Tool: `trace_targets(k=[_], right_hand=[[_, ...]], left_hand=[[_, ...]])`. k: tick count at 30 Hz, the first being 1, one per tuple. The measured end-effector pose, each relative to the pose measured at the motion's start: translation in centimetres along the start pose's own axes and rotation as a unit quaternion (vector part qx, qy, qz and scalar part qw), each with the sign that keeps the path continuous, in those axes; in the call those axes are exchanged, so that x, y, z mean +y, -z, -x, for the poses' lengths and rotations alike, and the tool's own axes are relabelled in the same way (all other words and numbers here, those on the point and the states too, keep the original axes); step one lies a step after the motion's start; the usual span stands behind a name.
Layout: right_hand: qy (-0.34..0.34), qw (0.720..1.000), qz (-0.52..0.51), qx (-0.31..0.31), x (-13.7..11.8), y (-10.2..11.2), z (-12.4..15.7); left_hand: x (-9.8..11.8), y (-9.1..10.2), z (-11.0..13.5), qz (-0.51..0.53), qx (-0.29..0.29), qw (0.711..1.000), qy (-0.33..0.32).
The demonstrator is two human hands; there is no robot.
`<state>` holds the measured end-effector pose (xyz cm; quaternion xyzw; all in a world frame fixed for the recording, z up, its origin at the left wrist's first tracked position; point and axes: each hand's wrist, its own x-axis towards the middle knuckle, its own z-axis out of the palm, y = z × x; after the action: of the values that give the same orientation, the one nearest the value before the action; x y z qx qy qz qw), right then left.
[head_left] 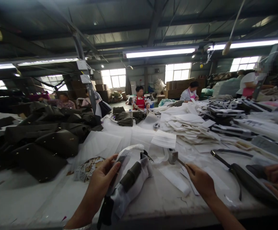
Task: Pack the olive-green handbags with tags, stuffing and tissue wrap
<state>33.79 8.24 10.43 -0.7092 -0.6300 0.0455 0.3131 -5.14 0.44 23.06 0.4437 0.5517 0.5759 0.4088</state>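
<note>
Wrapped dark piece (130,176): in the left hand, near the front edge of the tabletop (21,195), tilted, its upper end leaning away from the person; a dark strap end (105,212) hangs at its lower end.
Pale wrapping (130,152): translucent, loose around the dark piece; best kept smooth and pulled gently, since it looks thin enough to crease or tear.
Left grip: the left hand (103,174) is closed on the wrapped piece's upper left side, thumb on the near face; a firm but light pinch should steady it without crushing.
Right grip: the right hand (201,179) is closed around the thin handle of a grey-headed tool (173,157), apparently a hammer; holding the handle steady would keep its head off the wrapping.
White slips (176,180): lying between the two hands; worth keeping from under the tool's head.
Netted bundle (89,167): just beyond the left wrist; the elbow and sleeve should pass clear of it.
Dark studded pieces (57,143): heaped at left, their metal studs a likely snag for film.
White sheet stack (191,127): farther back at right, edges uneven.
Co-worker's hands (276,175): at the right edge, by a dark strapped item (246,183); swings should stay short on that side.
</note>
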Motion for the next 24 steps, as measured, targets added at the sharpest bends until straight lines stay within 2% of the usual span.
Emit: trace_targets(k=[1,2,4,7,9,12,18,24], right_hand=[[0.005,0.995,-0.095,0.011,-1.9,0.5,0.6],[0.012,0.981,-0.192,-0.006,-4.0,1.1,1.3],[0.041,0.938,-0.333,-0.084,-8.3,1.9,2.8],[0.096,0.88,-0.417,-0.206,-13.8,2.3,4.8],[0.121,0.861,-0.426,-0.251,-16.1,1.9,5.6],[0.146,0.856,-0.423,-0.26,-18.3,0.9,5.7],[0.165,0.859,-0.438,-0.209,-21.3,0.1,4.8],[0.155,0.817,-0.502,-0.237,-22.2,0.2,4.5]], left_hand=[[0.0,0.0,0.0,0.006,-0.003,1.0,0.01],[0.0,0.1,0.0,0.013,-0.007,1.0,0.016],[0.2,-0.1,0.1,0.03,-0.018,0.999,0.019],[0.6,-0.4,0.4,0.049,-0.032,0.998,0.02],[0.8,-0.4,0.5,0.045,-0.037,0.998,0.02],[0.7,-0.3,0.7,0.019,-0.037,0.999,0.011],[0.6,-0.1,1.1,-0.029,-0.03,0.999,-0.012],[0.8,0.0,1.1,-0.049,0.003,0.998,-0.037]])
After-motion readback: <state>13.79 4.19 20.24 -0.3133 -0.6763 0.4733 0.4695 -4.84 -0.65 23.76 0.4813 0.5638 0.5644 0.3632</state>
